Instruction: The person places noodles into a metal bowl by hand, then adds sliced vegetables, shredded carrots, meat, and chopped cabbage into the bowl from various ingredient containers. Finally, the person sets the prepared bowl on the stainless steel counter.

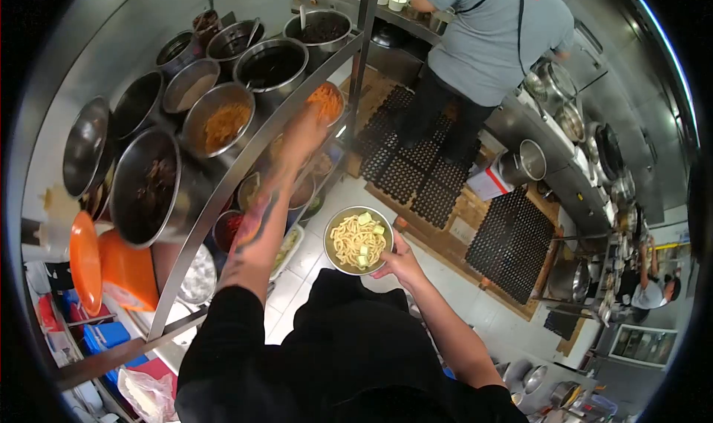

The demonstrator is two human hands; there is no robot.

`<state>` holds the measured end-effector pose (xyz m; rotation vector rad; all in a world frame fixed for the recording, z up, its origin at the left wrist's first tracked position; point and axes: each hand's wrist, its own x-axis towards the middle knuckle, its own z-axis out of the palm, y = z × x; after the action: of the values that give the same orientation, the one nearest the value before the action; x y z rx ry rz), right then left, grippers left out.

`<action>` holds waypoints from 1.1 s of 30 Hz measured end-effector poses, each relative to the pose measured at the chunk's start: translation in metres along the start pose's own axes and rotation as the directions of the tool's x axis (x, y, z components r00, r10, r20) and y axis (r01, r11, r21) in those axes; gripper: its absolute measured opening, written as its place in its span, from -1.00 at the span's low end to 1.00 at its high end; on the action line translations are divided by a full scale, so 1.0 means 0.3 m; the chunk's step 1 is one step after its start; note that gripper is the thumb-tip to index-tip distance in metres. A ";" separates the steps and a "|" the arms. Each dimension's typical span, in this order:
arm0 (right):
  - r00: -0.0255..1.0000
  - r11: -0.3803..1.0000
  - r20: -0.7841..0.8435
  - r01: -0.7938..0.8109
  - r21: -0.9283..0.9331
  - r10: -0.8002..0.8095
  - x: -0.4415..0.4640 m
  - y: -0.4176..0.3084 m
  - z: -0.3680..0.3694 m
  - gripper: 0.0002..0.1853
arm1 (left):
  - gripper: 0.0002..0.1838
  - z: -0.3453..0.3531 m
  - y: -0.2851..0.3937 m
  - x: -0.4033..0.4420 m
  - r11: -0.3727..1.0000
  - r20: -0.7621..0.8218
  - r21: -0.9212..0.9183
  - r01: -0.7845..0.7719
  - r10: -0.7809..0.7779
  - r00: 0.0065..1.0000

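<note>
My left hand point(303, 132) reaches past the metal rail to a bowl of shredded carrot point(324, 102). Its fingers are at the carrot, and their grip is hidden. My right hand point(399, 262) holds a metal bowl point(332, 254) by its right rim, in front of my body. Inside that bowl lie thick pale noodles point(351, 239) with several light green cubes on top. Below my left forearm, lower containers are partly covered, one with red pieces point(229, 228).
Metal bowls of dark food point(273, 63) and orange shreds point(225, 124) fill the left shelf, behind a metal rail point(223, 193). A co-worker in a grey shirt point(494, 40) stands ahead on black mats point(427, 178). Another person point(653, 289) is far right. Pots point(531, 161) line the right counter.
</note>
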<state>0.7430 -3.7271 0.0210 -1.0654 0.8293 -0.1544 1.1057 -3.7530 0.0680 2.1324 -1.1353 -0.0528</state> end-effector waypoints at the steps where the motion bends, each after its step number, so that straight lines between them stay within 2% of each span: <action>1: 1.000 1.000 0.014 0.012 0.001 -0.012 0.041 -0.029 -0.034 -0.26 | -0.63 0.070 -0.038 0.093 0.990 0.004 0.128 0.063 -0.064 0.998; 2: 1.000 1.000 0.012 0.004 -0.010 -0.003 0.069 -0.068 -0.056 -0.26 | -0.63 0.124 -0.074 0.146 0.990 0.004 0.120 0.073 -0.074 0.997; 4: 0.999 0.999 -0.023 0.037 0.024 -0.036 0.116 -0.143 -0.085 -0.25 | -0.65 0.185 -0.116 0.232 0.980 0.105 0.150 0.132 -0.148 0.983; 6: 0.997 0.997 0.011 0.076 0.029 -0.077 0.182 -0.176 -0.124 -0.24 | -0.67 0.178 -0.067 0.215 0.981 0.103 0.154 0.118 -0.135 0.986; 8: 0.996 0.996 -0.028 0.081 0.048 -0.080 0.239 -0.203 -0.145 -0.23 | -0.63 0.182 -0.056 0.207 0.975 0.063 0.192 0.109 -0.123 0.990; 9: 0.998 0.997 -0.009 0.058 0.046 -0.058 0.271 -0.209 -0.168 -0.22 | -0.64 0.214 -0.114 0.202 0.979 -0.001 0.204 0.019 -0.019 1.000; 10: 0.999 0.997 0.008 0.051 0.053 -0.052 0.303 -0.219 -0.190 -0.22 | -0.64 0.238 -0.167 0.206 0.975 -0.003 0.220 0.028 -0.028 1.000; 12: 0.999 1.000 0.046 0.019 0.023 -0.020 0.374 -0.248 -0.220 -0.21 | -0.72 0.248 -0.243 0.222 0.974 0.082 0.183 0.133 -0.150 0.985; 13: 0.997 0.999 0.058 0.041 0.032 -0.043 0.408 -0.252 -0.230 -0.21 | -0.72 0.259 -0.284 0.222 0.969 0.071 0.201 0.145 -0.163 0.984; 15: 0.993 0.999 0.104 0.043 0.031 -0.046 0.465 -0.292 -0.252 -0.21 | -0.77 0.260 -0.336 0.215 0.967 -0.053 0.178 0.181 -0.174 0.983; 19: 0.978 0.999 0.206 0.025 0.046 -0.034 0.552 -0.386 -0.295 -0.22 | -0.75 0.188 -0.304 0.215 0.960 -0.121 0.189 0.206 -0.186 0.975; 20: 0.971 0.997 0.238 0.019 0.069 -0.035 0.571 -0.410 -0.302 -0.23 | -0.73 0.157 -0.286 0.222 0.984 -0.108 0.059 0.165 -0.158 0.981; 22: 0.962 0.998 0.272 0.022 0.061 -0.037 0.608 -0.451 -0.315 -0.23 | -0.72 0.128 -0.289 0.195 0.988 -0.107 -0.056 0.144 -0.149 0.983; 23: 0.953 0.999 0.303 -0.025 0.044 0.010 0.619 -0.482 -0.324 -0.23 | -0.72 0.141 -0.339 0.161 0.977 -0.123 -0.049 0.206 -0.210 0.970; 25: 0.939 0.997 0.339 -0.072 0.025 0.059 0.654 -0.507 -0.329 -0.24 | -0.73 0.199 -0.460 0.117 0.959 -0.151 -0.029 0.282 -0.283 0.947; 26: 0.931 0.997 0.358 -0.079 0.024 0.066 0.673 -0.505 -0.336 -0.24 | -0.74 0.246 -0.527 0.107 0.923 -0.128 0.151 0.354 -0.336 0.933; 28: 0.921 0.994 0.383 -0.094 0.049 0.068 0.718 -0.496 -0.344 -0.28 | -0.75 0.240 -0.421 0.100 0.846 -0.122 0.333 0.416 -0.399 0.909; 29: 0.912 0.993 0.404 -0.102 0.053 0.072 0.728 -0.499 -0.347 -0.28 | -0.75 0.223 -0.224 0.109 0.872 -0.103 0.374 0.315 -0.299 0.949; 31: 0.903 0.993 0.422 -0.109 0.046 0.079 0.734 -0.520 -0.339 -0.28 | -0.75 0.205 -0.118 0.132 0.884 -0.077 0.416 0.213 -0.200 0.977; 33: 0.899 0.993 0.431 -0.106 0.044 0.077 0.735 -0.528 -0.351 -0.28 | -0.73 0.211 -0.162 0.158 0.883 0.056 0.415 0.218 -0.264 0.963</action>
<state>0.8684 -3.9898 0.0119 -0.9473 0.4682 0.1309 1.1474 -3.8063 0.0044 2.6680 -0.9988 -0.0544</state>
